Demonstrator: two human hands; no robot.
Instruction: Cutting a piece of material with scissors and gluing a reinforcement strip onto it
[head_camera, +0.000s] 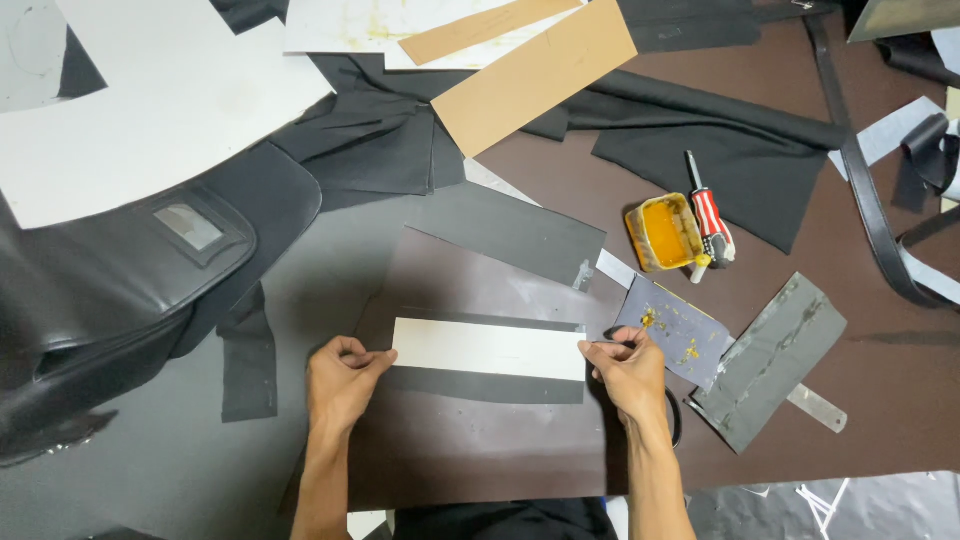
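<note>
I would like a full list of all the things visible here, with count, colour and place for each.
white strip: 1, white, centre, held at both ends
dark strip: 1, black, under the white strip
brown sheet: 1, dark brown, beneath both strips
glue tub: 1, yellow, right of centre
screwdriver: 1, red and white handle, beside the tub
tan card pieces: 2, tan, top centre
black bag: 1, black, left
black cloth: several pieces, top right
metal ruler: 1, silver, right
left hand: pinching the strip's left end
right hand: pinching its right end
</note>
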